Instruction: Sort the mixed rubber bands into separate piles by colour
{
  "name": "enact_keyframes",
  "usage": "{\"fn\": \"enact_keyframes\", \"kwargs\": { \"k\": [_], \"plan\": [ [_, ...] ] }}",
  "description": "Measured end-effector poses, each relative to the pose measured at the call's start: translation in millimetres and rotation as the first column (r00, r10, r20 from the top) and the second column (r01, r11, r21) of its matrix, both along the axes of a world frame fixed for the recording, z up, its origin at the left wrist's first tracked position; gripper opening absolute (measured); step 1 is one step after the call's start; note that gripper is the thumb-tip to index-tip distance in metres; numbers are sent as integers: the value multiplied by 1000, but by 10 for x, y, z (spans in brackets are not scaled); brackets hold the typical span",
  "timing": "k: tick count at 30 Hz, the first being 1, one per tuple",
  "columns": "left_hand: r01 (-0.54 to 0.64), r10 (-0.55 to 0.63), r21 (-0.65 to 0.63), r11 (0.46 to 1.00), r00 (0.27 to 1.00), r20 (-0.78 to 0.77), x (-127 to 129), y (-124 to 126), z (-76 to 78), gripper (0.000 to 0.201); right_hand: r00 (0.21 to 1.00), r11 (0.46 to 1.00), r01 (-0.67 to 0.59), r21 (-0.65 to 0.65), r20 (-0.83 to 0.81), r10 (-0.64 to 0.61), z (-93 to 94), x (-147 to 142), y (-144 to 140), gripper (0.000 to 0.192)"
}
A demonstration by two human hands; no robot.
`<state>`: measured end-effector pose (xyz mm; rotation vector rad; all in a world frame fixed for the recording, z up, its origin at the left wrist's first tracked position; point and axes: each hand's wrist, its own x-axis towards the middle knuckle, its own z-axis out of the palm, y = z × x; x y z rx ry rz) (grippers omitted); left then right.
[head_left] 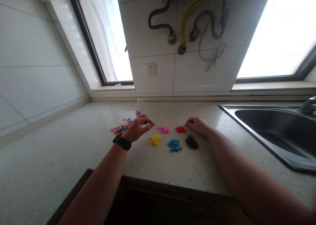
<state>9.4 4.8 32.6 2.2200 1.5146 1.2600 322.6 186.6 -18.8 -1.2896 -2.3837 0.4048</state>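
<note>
My left hand [140, 128], with a black watch on the wrist, pinches a small dark rubber band [155, 125] between thumb and fingertip. It hovers between a mixed pile of coloured rubber bands [120, 128] and a pink pile [164, 129]. My right hand [195, 124] rests on the counter with its fingers curled together, just right of a red pile [181, 129]; whatever its fingertips hold, if anything, is hidden. Nearer to me lie a yellow pile [155, 140], a blue pile [174, 145] and a black pile [192, 142] of rubber bands.
A clear plastic bottle [140, 104] stands behind my left hand, a pink cap [137, 112] beside it. The speckled counter [153, 165] ends at a front edge close to me. A steel sink [271, 123] is set in at the right. The tiled wall has a socket [151, 69].
</note>
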Motion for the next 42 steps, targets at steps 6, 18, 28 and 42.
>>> {"fn": "enact_keyframes", "kwargs": {
  "k": [6, 18, 28, 42],
  "plan": [
    [176, -176, 19, 984, 982, 68, 266, -49, 8, 18, 1000, 1000, 14, -3, 4, -14, -40, -13, 32, 24],
    [285, -285, 23, 958, 947, 150, 462, -123, 56, 17, 999, 999, 32, 23, 27, -33, -25, -30, 27, 22],
    [306, -302, -9, 952, 943, 139, 511, -143, 66, 18, 998, 998, 41, 38, 38, -43, -51, -34, 55, 23],
    [319, -315, -23, 947, 943, 102, 529, -158, 73, 20, 997, 997, 61, 38, 47, -63, -4, -46, -6, 23]
  ]
}}
